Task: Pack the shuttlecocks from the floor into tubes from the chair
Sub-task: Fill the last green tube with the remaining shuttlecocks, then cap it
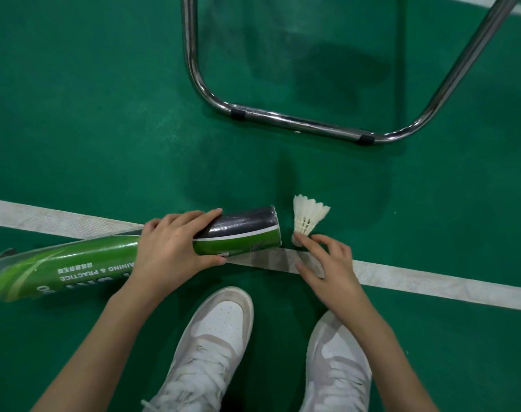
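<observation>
Your left hand [176, 248] grips the green tube [110, 257] around its middle, holding it level just above the floor [75, 114] with its mouth facing right. Just beside that mouth, your right hand [327, 263] pinches the cork of a shuttlecock [308, 217], feathers up. It isn't in yet; I can't tell what the tube already holds.
</observation>
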`<state>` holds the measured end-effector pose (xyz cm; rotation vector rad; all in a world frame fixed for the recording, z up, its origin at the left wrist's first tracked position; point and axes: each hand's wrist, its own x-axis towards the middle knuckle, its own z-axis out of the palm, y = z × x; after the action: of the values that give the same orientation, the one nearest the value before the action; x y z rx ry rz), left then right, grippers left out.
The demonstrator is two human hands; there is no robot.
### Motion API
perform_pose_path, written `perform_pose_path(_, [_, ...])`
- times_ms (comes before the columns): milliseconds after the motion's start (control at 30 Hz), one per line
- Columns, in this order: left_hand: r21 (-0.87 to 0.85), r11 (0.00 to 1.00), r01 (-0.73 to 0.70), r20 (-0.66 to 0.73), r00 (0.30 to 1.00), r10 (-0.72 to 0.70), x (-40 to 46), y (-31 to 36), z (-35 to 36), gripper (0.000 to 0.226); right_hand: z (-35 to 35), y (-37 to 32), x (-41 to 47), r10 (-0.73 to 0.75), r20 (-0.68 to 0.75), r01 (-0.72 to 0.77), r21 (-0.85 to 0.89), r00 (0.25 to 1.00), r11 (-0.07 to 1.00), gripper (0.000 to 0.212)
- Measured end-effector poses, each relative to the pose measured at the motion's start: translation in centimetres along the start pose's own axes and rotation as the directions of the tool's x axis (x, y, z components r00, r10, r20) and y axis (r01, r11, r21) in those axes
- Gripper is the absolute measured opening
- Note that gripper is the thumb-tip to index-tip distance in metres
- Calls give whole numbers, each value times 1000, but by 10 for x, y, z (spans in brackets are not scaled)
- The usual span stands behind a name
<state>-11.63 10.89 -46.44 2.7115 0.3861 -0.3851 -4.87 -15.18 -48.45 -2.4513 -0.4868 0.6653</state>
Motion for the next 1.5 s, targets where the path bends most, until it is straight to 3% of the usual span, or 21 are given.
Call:
perform_pose_path(133, [-3, 1000, 3, -7, 1000, -3, 0, 1, 0, 85, -19, -2, 10, 9, -165, 1, 61, 986, 998, 40])
perform_pose_path(233, [10, 1000, 7, 7, 1000, -7, 1, 2, -1, 85, -26, -3, 29, 23, -239, -2, 89, 971, 996, 49])
perform_pose_path(400, [1, 1000, 2, 3, 1000, -2, 0, 1, 0, 84, -26, -8, 56, -80, -156, 96, 94, 985, 991, 64])
perform_pose_path(567, [-10, 1000, -6, -20, 1000, 6, -1, 1, 1, 83, -20, -6, 66, -127, -112, 132, 42, 986, 990, 45])
perform_pose_path(800, [-13, 1000, -1, -7, 1000, 1, 0, 2, 0, 84, -29, -7, 58, 81, -71, -61, 249, 994, 967, 18])
perform_pose_path(1067, [-17, 1000, -8, -13, 1000, 8, 0, 1, 2, 84, -32, -11, 43, 251, -207, -76, 610, 946, 789, 19])
perform_pose_path(1267, [-14, 1000, -15, 3, 1000, 15, 1, 7, -1, 84, -18, -32, 31, 244, -101, -84, 760, 964, 645, 6])
perform_pose_path(1500, [-6, 999, -35, -24, 999, 35, -1, 7, -1, 84, 5, -53, 19, 202, -38, -80, 835, 979, 544, 13])
